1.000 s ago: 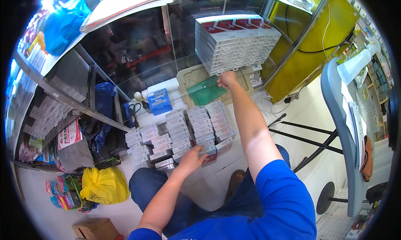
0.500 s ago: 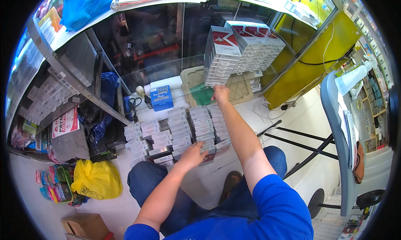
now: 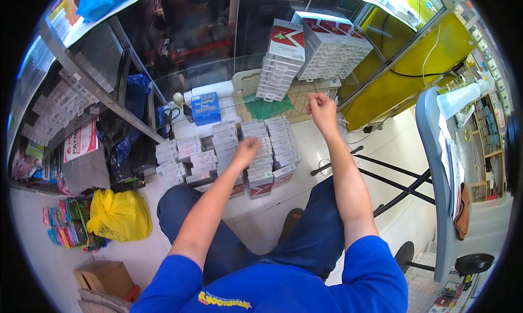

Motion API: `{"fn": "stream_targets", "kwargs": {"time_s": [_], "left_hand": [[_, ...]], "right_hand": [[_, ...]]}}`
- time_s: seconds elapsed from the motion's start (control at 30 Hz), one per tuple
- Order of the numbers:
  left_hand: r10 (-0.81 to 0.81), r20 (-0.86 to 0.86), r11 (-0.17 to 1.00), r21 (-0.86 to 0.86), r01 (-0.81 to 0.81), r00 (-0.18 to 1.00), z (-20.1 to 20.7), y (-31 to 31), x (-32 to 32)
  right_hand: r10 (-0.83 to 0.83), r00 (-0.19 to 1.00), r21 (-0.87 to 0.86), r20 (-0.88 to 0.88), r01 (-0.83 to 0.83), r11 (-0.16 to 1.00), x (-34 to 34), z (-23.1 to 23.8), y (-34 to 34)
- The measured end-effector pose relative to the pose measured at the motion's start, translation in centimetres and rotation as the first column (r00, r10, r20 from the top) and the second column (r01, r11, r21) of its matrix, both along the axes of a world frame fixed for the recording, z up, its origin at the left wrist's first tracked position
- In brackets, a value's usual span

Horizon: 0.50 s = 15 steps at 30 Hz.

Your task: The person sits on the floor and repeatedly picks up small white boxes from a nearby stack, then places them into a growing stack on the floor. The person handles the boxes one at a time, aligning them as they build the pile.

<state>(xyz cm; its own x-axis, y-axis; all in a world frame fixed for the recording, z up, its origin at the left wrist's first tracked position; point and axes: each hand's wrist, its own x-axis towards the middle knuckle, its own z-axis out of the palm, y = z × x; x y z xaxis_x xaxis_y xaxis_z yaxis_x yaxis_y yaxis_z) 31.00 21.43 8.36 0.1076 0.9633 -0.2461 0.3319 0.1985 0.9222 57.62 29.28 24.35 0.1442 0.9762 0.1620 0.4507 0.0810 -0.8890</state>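
My right hand (image 3: 322,111) is raised to the right of a tall stack of white boxes with red tops (image 3: 275,68), apart from it. Its fingers are curled together, and no object shows in them. My left hand (image 3: 248,151) hovers at or just over rows of small white boxes (image 3: 224,141) piled on the floor between my knees and the cabinet. Motion smears its fingers, so its grip is unclear. Behind the tall stack stands a wider block of like boxes (image 3: 335,51). Beneath the tall stack lie a green sheet (image 3: 265,108) and a beige plastic lid (image 3: 244,88).
A blue box (image 3: 206,108) and black scissors (image 3: 171,116) lie beyond the piles. At left are a yellow bag (image 3: 120,215) and a cardboard box (image 3: 106,278). Black folding legs (image 3: 389,185) carry a grey board (image 3: 436,193) at right. A glass edge crosses above the piles.
My right hand has left the base of the tall stack and moved right. My left hand has shifted up over the piles. The whole view has tilted, so things sit higher in it.
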Motion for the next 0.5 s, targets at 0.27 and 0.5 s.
{"fn": "stream_targets", "kwargs": {"time_s": [0.27, 0.5], "left_hand": [[0.389, 0.590, 0.913, -0.347, -0.212, 0.708, 1.6, 12.9, 8.0], [0.484, 0.568, 0.873, -0.362, -0.327, 0.666, 2.0, 14.6, 8.5]], "right_hand": [[-0.090, 0.925, 0.273, 0.369, -0.015, 0.962, -0.4, -0.9, -0.4], [-0.065, 0.865, 0.515, 0.497, -0.234, 0.825, -1.8, 3.3, 0.3]]}}
